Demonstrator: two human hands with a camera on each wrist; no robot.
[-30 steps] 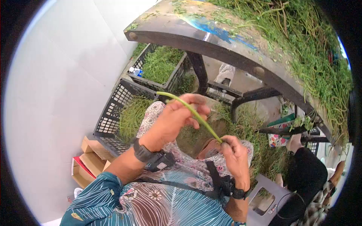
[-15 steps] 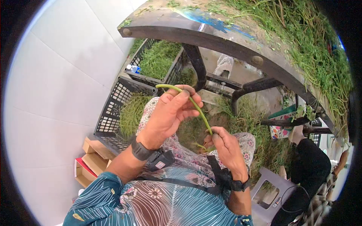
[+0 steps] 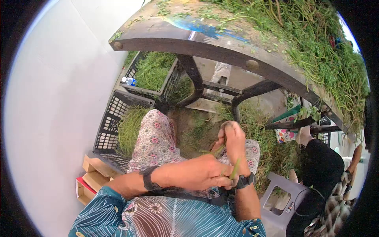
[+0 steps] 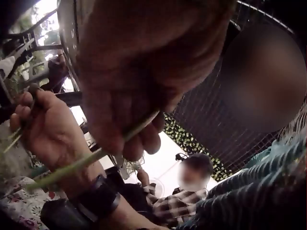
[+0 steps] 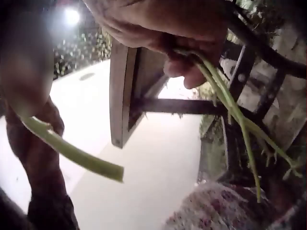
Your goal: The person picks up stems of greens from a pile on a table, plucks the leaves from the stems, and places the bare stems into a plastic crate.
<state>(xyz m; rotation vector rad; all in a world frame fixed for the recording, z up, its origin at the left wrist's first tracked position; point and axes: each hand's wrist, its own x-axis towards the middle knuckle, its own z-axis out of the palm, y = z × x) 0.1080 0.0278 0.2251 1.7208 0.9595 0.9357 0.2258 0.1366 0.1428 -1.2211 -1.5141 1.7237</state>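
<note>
My left hand (image 3: 199, 173) crosses low in front of the right wrist in the head view, pinching a thick green stem piece (image 3: 235, 168). Above it, my right hand (image 3: 233, 140) grips thinner green stems (image 3: 213, 151) over the lap. The left wrist view has the left hand (image 4: 144, 81) close up, its fingers around the thick stem (image 4: 72, 167), with the right hand (image 4: 53, 124) behind. Several thin stems (image 5: 230, 103) hang from the curled fingers of the right hand (image 5: 177, 28) in the right wrist view. The thick piece (image 5: 76, 155) is apart from them.
A curved table (image 3: 221, 49) bears heaped greens (image 3: 319, 47). Black crates (image 3: 106, 128) with greens stand at left, near cardboard boxes (image 3: 92, 177). Loose plants (image 3: 272, 154) lie on the floor beside a grey stool (image 3: 266, 205); another person's leg (image 3: 321, 166) is at right.
The long stem held between both hands is now in separate parts, one in each hand. My left hand has moved down and right, to the right wrist; the right hand has risen slightly.
</note>
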